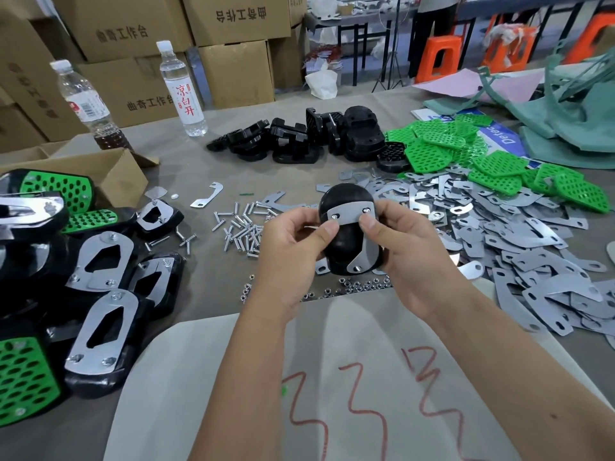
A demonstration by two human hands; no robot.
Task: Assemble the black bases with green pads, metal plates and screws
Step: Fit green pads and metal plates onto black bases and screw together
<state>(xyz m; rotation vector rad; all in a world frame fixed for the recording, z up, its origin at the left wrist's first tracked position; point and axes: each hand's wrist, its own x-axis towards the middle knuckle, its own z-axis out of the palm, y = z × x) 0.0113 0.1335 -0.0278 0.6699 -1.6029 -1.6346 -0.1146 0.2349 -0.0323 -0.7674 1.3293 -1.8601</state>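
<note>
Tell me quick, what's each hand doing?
Left hand: holding the black base, thumb on it.
Right hand: holding the same base, thumb pressing the metal plate.

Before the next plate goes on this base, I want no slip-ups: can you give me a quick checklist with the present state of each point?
1. Black base held by both hands: left hand and right hand grip it from either side: ok.
2. Metal plate lies on the base, right thumb pressing it: ok.
3. Screws show in the plate's three holes: ok; whether they are tight: cannot tell.
4. Green pad on the held base: underside hidden: cannot tell.
5. Loose screws on the table close to the left hand: ok.
6. Spare plates piled beside the right hand: ok.
</note>
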